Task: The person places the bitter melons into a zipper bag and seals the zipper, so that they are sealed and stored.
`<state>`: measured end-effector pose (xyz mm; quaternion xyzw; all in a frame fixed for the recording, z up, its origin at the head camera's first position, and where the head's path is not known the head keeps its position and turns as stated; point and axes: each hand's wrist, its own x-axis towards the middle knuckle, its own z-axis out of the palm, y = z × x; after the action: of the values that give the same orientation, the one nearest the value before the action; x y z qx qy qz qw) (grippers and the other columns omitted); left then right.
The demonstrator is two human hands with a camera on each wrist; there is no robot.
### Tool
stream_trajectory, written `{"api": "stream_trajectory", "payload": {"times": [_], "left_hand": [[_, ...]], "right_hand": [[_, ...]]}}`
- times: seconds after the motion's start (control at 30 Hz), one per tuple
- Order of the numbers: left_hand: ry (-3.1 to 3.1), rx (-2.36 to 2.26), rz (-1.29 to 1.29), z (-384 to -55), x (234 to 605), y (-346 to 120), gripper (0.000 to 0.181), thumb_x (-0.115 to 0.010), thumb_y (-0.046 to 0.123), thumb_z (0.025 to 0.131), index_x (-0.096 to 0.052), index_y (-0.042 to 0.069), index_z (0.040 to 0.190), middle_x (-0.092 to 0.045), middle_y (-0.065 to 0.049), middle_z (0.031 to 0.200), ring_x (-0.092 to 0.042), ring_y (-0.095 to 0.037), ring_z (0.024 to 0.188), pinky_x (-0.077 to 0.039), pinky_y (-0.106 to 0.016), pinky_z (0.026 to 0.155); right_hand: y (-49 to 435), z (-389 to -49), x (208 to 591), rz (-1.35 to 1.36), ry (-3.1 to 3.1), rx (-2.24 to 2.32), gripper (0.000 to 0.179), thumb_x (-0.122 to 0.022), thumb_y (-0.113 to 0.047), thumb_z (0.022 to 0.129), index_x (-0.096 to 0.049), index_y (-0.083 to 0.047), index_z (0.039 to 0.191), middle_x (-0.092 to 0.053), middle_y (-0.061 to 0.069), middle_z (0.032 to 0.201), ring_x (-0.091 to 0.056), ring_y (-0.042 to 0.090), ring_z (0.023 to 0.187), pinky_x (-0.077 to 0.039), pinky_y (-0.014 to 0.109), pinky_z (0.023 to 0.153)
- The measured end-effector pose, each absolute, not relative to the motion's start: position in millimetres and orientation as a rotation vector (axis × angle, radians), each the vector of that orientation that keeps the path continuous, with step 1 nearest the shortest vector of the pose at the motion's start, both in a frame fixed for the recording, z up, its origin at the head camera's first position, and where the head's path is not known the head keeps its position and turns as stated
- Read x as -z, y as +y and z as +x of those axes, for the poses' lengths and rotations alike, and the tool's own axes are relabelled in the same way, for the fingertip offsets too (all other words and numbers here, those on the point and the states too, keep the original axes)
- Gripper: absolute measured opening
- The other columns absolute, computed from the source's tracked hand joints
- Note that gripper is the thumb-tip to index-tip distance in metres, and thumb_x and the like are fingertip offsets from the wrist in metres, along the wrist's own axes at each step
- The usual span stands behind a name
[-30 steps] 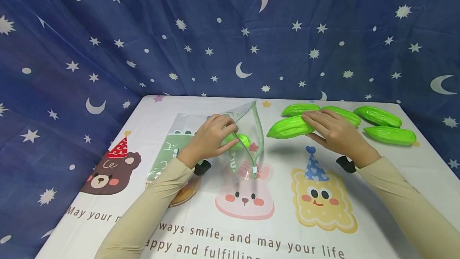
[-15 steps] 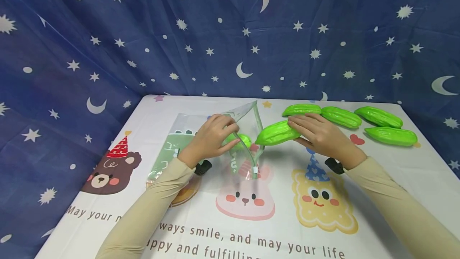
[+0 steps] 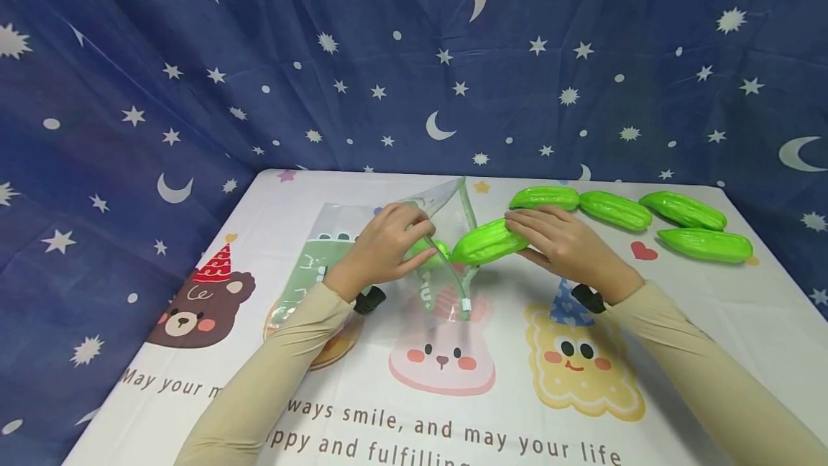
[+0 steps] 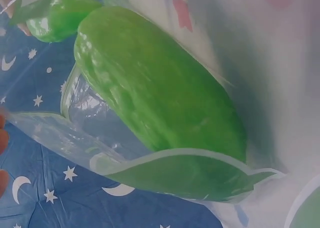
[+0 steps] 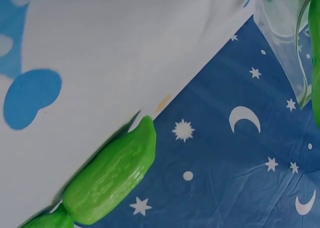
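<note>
My left hand [image 3: 384, 243] pinches the edge of a clear zip bag [image 3: 467, 207] with a green zip strip and green print, its mouth spread toward the right. Inside lies one bright green, ridged bitter melon [image 4: 160, 83], seen through the film in the left wrist view. My right hand [image 3: 569, 243] grips another bitter melon [image 3: 485, 241] by its right end, with fingers over the top. This melon's left tip is right at the bag's mouth, tilted slightly downward. In the right wrist view only a strip of the held melon [image 5: 315, 63] shows at the edge.
Several more bitter melons lie at the back right of the table, such as the front one [image 3: 705, 244] and the leftmost one [image 3: 543, 198]. A white cloth [image 3: 517, 372] with cartoon prints covers the table. A blue starry curtain [image 3: 362, 56] hangs behind and at the left.
My right hand has carried its bitter melon leftward, away from the others, to the bag's mouth. My left hand stays at the bag's edge, nearly still.
</note>
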<state>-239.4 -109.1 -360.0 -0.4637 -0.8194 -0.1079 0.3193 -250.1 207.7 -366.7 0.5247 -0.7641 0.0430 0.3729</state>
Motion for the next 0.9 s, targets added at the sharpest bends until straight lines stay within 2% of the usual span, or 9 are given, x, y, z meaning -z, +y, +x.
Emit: {"api": "stream_trajectory", "payload": {"times": [0.5, 0.6, 0.73, 0.9], "left_hand": [[-2.148, 0.278, -1.237, -239.7, 358.8, -105.1, 0.019, -0.065, 0.027, 0.085, -0.060, 0.010, 0.093, -0.061, -0.005, 0.091, -0.058, -0.023, 0.092, -0.045, -0.036, 0.092], [-2.147, 0.279, -1.236, -240.4, 359.3, -105.4, 0.019, -0.065, 0.027, 0.085, -0.061, 0.010, 0.092, -0.061, -0.005, 0.091, -0.059, -0.023, 0.093, -0.045, -0.037, 0.093], [-2.140, 0.285, -1.239, -240.3, 358.6, -105.1, 0.019, -0.065, 0.027, 0.084, -0.061, 0.010, 0.092, -0.061, -0.006, 0.091, -0.058, -0.023, 0.093, -0.045, -0.037, 0.093], [-2.138, 0.287, -1.242, -239.3, 357.0, -103.8, 0.019, -0.065, 0.027, 0.085, -0.061, 0.010, 0.092, -0.061, -0.006, 0.091, -0.059, -0.023, 0.093, -0.045, -0.037, 0.092]], "right_hand": [[194.7, -254.6, 364.6, 1.336, -1.957, -0.144, 0.041, -0.040, -0.027, 0.101, -0.061, 0.005, 0.114, -0.065, 0.018, 0.117, -0.064, 0.031, 0.104, -0.051, 0.047, 0.089], [195.2, -256.2, 362.8, 1.330, -1.958, -0.164, 0.033, -0.058, -0.018, 0.092, -0.061, 0.005, 0.115, -0.064, 0.019, 0.118, -0.064, 0.033, 0.104, -0.051, 0.048, 0.088], [194.7, -257.8, 362.6, 1.324, -1.966, -0.161, 0.050, -0.076, -0.008, 0.069, -0.061, 0.005, 0.115, -0.064, 0.019, 0.119, -0.064, 0.033, 0.104, -0.051, 0.048, 0.088], [190.2, -258.0, 365.6, 1.351, -1.950, -0.154, 0.051, -0.078, -0.007, 0.066, -0.062, 0.005, 0.113, -0.065, 0.018, 0.116, -0.064, 0.031, 0.103, -0.052, 0.048, 0.087]]}}
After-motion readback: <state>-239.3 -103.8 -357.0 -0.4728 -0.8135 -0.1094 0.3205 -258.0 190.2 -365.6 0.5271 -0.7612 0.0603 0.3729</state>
